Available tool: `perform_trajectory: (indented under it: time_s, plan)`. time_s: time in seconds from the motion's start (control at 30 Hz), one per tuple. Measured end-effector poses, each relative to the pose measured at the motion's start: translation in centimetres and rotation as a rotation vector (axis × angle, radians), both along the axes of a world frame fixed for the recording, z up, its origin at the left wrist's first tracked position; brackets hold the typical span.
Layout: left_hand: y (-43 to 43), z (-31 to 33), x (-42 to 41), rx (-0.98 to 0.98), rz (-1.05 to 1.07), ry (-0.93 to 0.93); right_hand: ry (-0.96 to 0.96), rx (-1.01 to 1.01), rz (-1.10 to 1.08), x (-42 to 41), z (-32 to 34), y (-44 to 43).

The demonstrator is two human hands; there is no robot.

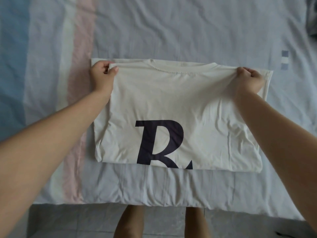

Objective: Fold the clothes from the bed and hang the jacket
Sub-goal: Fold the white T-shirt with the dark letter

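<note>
A cream T-shirt [171, 100] with a large dark letter R printed on it lies folded on the bed, its folded edge toward me and its collar at the far side. My left hand [102, 74] pinches the upper layer at its far left corner. My right hand [249, 79] pinches the same layer at the far right corner. The cloth is stretched taut between the two hands, over the lower layer whose edge shows just beyond them.
The bed [188, 31] carries a wrinkled pale lilac sheet with blue, white and pink stripes at the left. A dark garment [311, 23] peeks in at the top right corner. The bed's near edge and a tiled floor [77, 224] lie below, with my legs.
</note>
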State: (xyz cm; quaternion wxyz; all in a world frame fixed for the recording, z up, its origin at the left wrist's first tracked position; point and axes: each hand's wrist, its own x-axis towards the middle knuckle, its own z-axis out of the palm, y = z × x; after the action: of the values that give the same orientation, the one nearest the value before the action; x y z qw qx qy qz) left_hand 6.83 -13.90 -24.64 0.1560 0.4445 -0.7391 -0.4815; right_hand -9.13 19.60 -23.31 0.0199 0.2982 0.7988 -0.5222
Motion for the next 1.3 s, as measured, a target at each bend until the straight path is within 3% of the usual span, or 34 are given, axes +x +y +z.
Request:
perform_trajectory:
  time_s: [0.2,0.23,0.3,0.37,0.43,0.5,0.53,0.67,0.7,0.8,0.9,1.0,1.1,1.17,1.23,1.3]
  plan:
    - [0.1,-1.0,-0.1,0.006,0.03,-0.047,-0.018,-0.014,-0.034,0.2,-0.1,-0.2]
    - [0.2,-0.8,-0.1,-0.04,0.026,-0.058,-0.036,0.101,0.012,0.3,-0.3,-0.4]
    - [1.0,-0.4,0.7,-0.251,-0.047,-0.092,0.007,0.531,0.182,1.6,-0.3,-0.9]
    - [2.9,0.3,2.0,-0.563,-0.3,-0.175,0.294,0.691,0.576,4.5,0.2,-2.6]
    - [5.1,0.5,3.2,-0.771,-0.76,-0.23,0.521,0.685,1.232,7.7,-0.2,-4.4]
    - [5.9,-0.2,3.3,-0.832,-1.055,-0.368,0.609,0.868,1.714,9.0,-1.9,-5.1]
    - [5.6,-0.6,2.8,-0.815,-1.076,-0.464,0.535,0.951,1.737,8.5,-2.3,-5.2]
    - [3.4,-1.0,0.0,-0.616,-0.903,-0.683,-0.008,0.972,1.158,3.4,-2.8,-3.8]
    - [3.4,-0.7,0.1,-0.576,-0.879,-0.679,-0.042,0.985,1.099,3.2,-2.2,-3.5]
    - [5.8,0.3,1.9,-0.685,-0.823,-0.562,0.256,1.051,1.247,7.0,-0.8,-4.0]
    - [9.7,-0.1,8.7,-0.754,-0.948,-0.454,0.499,0.989,1.507,15.2,-1.4,-2.7]
    - [10.7,-2.4,16.6,-0.784,-1.007,-0.542,0.316,0.972,1.558,21.1,-3.0,3.3]
    - [10.4,-2.3,22.3,-0.773,-0.91,-0.532,0.044,0.868,1.244,24.4,-1.8,9.5]
    - [10.7,-1.1,23.3,-0.694,-0.737,-0.484,-0.021,0.813,0.981,25.3,-0.3,10.7]
    - [11.4,0.3,23.2,-0.534,-0.438,-0.554,-0.05,0.735,0.673,25.7,0.8,11.4]
    - [11.6,0.6,22.9,-0.339,-0.082,-0.59,-0.132,0.514,0.353,24.8,1.3,12.2]
